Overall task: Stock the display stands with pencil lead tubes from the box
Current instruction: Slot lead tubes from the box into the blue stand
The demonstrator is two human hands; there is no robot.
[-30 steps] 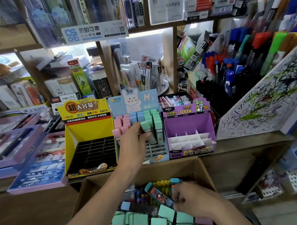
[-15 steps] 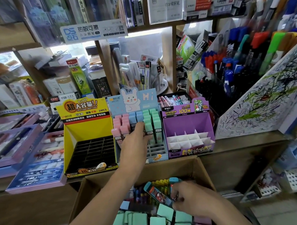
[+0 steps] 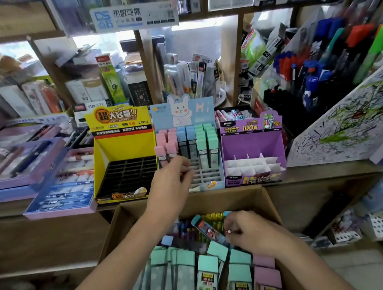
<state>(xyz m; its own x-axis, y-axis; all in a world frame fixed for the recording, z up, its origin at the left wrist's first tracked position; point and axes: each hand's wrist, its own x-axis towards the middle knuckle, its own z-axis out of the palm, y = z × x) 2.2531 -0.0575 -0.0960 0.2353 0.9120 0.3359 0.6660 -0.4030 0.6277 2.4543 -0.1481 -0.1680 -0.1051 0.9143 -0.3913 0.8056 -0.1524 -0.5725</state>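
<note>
Your left hand (image 3: 172, 183) is stretched out over the far edge of the open brown cardboard box (image 3: 271, 207) to the pale blue cardboard display stand with a white rabbit on its header (image 3: 184, 111). That stand is on the wooden shelf (image 3: 319, 172), just beside a yellow cardboard display stand with a black grid tray (image 3: 120, 148) on one side and a purple cardboard display stand with white paper dividers (image 3: 252, 142) on the other. The blue stand holds upright flat plastic pencil lead tubes: pink-capped ones (image 3: 166, 147) at the left, blue-capped ones (image 3: 187, 140) in the middle and mint-capped ones (image 3: 208, 144) at the right, with the open front slots (image 3: 206, 175) below them. Your left fingers (image 3: 187, 170) are curled in just beside the front pink tubes and over those slots. No tube shows in that grip, and I cannot tell whether it pinches anything. Your right hand (image 3: 253, 234) is down inside the box, its grip closed round the lower end of a teal-capped tube with a colourful printed label (image 3: 206, 230). That tube lies tilted, cap up and to the left, above the rest of the stock. Yellow tubes (image 3: 213, 218) stand behind it, and more mint-capped tubes in the box (image 3: 205, 273) and pink-capped tubes in the box (image 3: 266, 273) lie nearest you.
</note>
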